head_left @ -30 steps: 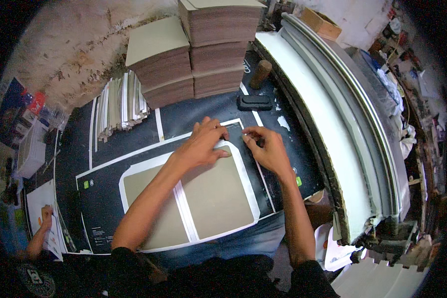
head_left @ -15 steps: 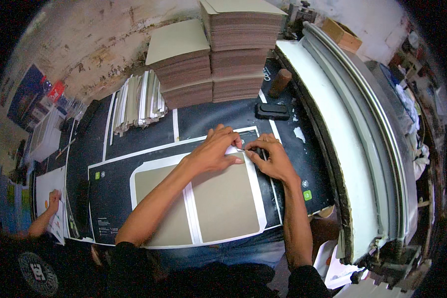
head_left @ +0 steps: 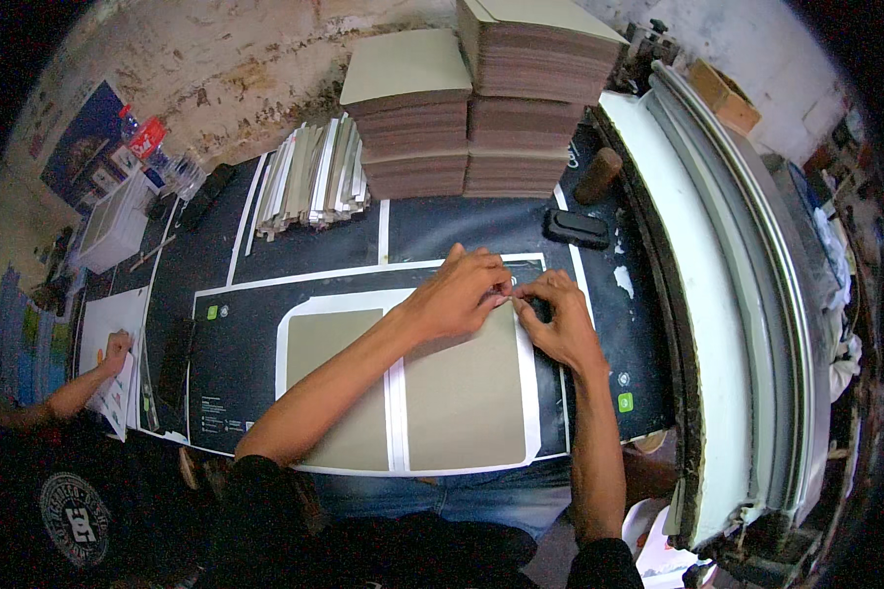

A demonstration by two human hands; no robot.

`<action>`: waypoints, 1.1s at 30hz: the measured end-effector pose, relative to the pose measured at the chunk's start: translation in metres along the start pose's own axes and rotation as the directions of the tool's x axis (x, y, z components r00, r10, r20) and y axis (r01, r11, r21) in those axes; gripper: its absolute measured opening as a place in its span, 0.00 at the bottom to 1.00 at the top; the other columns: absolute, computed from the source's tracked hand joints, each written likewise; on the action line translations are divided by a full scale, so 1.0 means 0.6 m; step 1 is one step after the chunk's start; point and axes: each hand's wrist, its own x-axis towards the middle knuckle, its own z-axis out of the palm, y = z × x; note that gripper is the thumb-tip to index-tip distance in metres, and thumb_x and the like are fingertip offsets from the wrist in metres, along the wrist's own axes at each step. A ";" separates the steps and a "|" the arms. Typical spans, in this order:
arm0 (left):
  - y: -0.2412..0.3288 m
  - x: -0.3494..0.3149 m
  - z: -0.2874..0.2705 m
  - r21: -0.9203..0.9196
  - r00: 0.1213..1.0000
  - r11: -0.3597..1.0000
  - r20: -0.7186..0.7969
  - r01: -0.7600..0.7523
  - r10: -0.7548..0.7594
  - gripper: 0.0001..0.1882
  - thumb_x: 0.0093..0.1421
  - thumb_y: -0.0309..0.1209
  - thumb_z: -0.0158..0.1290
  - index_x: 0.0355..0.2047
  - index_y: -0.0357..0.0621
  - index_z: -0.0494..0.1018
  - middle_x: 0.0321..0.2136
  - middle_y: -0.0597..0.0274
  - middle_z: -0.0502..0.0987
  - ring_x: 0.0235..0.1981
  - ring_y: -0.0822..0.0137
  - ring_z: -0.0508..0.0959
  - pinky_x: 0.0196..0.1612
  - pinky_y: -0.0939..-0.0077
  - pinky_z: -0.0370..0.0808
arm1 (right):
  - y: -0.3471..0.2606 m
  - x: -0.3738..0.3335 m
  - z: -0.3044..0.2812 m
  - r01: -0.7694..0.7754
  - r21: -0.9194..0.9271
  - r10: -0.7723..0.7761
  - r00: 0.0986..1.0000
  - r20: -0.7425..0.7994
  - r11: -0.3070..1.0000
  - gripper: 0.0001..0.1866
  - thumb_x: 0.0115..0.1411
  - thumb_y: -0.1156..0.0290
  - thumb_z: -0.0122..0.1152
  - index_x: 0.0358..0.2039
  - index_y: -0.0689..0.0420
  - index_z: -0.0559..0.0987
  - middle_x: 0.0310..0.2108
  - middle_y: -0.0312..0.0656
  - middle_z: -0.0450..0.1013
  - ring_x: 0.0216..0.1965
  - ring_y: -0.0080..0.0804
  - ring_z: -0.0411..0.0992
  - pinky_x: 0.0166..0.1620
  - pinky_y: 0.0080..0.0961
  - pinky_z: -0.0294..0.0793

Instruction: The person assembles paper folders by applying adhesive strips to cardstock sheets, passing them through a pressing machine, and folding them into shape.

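Two grey boards lie side by side on a white-edged sheet [head_left: 395,412], which rests on a black printed sheet [head_left: 236,334]. The left board [head_left: 339,383] is bare. Both hands meet at the far right corner of the right board [head_left: 467,393]. My left hand [head_left: 462,290] reaches across with its fingers bunched on the white corner flap. Beside it, touching fingertips, my right hand [head_left: 560,324] pinches the same flap. The corner itself is hidden under the fingers.
Behind the work stand tall stacks of grey boards [head_left: 413,118] and a bundle of narrow strips [head_left: 309,182]. A black block [head_left: 577,228] and a brown wooden roller [head_left: 597,175] lie far right. Large white sheets [head_left: 697,294] are piled along the right. Another person's hand [head_left: 116,344] rests on paper at left.
My hands have drawn together at the board's far right corner; their fingertips now touch. The head has shifted, so the table sits lower and more central in view.
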 end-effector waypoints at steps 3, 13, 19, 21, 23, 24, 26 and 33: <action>0.000 -0.002 0.003 0.009 0.997 0.998 -0.031 -0.068 0.068 0.03 0.59 0.25 0.56 0.34 0.41 0.76 0.34 0.58 0.74 0.44 0.57 0.73 0.47 0.59 0.62 | 0.006 -0.001 0.006 -0.011 -0.019 0.011 1.000 -0.014 1.000 0.08 0.54 0.74 0.65 0.33 0.65 0.84 0.30 0.49 0.77 0.36 0.44 0.73 0.44 0.37 0.71; 0.024 -0.023 -0.006 0.204 0.991 0.971 -0.002 -0.129 0.132 0.10 0.61 0.31 0.57 0.41 0.40 0.76 0.43 0.56 0.74 0.49 0.58 0.71 0.51 0.55 0.62 | 0.010 0.001 0.004 -0.099 0.055 0.097 0.995 0.030 0.994 0.08 0.57 0.72 0.64 0.34 0.61 0.85 0.34 0.48 0.77 0.42 0.47 0.74 0.50 0.41 0.70; 0.035 -0.047 -0.014 0.225 0.981 0.955 0.074 -0.194 0.182 0.21 0.64 0.46 0.56 0.47 0.39 0.74 0.54 0.56 0.75 0.54 0.57 0.70 0.57 0.52 0.62 | 0.006 0.000 -0.014 -0.179 0.139 0.170 0.983 0.072 0.974 0.11 0.61 0.73 0.62 0.41 0.63 0.85 0.34 0.52 0.79 0.41 0.47 0.76 0.49 0.37 0.74; 0.030 -0.054 -0.010 0.221 0.983 0.962 0.116 -0.163 0.140 0.22 0.66 0.47 0.55 0.46 0.39 0.74 0.56 0.57 0.75 0.54 0.57 0.70 0.57 0.52 0.62 | 0.005 0.001 -0.013 -0.159 0.152 0.155 0.987 0.034 0.975 0.11 0.61 0.73 0.61 0.41 0.63 0.85 0.35 0.53 0.79 0.41 0.47 0.77 0.47 0.36 0.75; 0.029 -0.060 -0.009 0.233 0.983 0.958 0.114 -0.168 0.144 0.23 0.66 0.48 0.54 0.47 0.39 0.74 0.55 0.57 0.75 0.54 0.57 0.70 0.57 0.52 0.62 | 0.000 0.002 -0.015 -0.179 0.154 0.176 0.984 0.031 0.972 0.11 0.62 0.73 0.60 0.41 0.63 0.85 0.37 0.53 0.80 0.40 0.48 0.77 0.47 0.36 0.75; 0.028 -0.061 -0.008 0.238 0.983 0.956 0.112 -0.170 0.147 0.23 0.66 0.48 0.54 0.48 0.39 0.74 0.54 0.56 0.75 0.54 0.57 0.70 0.57 0.52 0.62 | -0.002 0.002 -0.016 -0.190 0.154 0.187 0.982 0.030 0.970 0.11 0.62 0.73 0.60 0.41 0.63 0.84 0.37 0.53 0.80 0.40 0.48 0.78 0.46 0.37 0.76; 0.031 -0.061 -0.010 0.233 0.982 0.958 0.121 -0.170 0.144 0.24 0.67 0.48 0.53 0.49 0.39 0.73 0.53 0.56 0.75 0.54 0.57 0.70 0.56 0.53 0.62 | -0.002 0.002 -0.015 -0.198 0.142 0.196 0.980 0.028 0.970 0.11 0.62 0.73 0.59 0.41 0.63 0.84 0.37 0.53 0.80 0.39 0.47 0.78 0.45 0.36 0.76; 0.047 -0.062 -0.017 0.254 0.980 0.955 0.164 -0.150 0.110 0.23 0.68 0.49 0.51 0.48 0.40 0.71 0.52 0.55 0.75 0.52 0.57 0.70 0.54 0.53 0.62 | 0.001 0.000 -0.007 -0.168 0.158 0.178 0.983 -0.047 0.973 0.10 0.63 0.75 0.60 0.42 0.62 0.85 0.29 0.49 0.77 0.31 0.36 0.74 0.39 0.32 0.72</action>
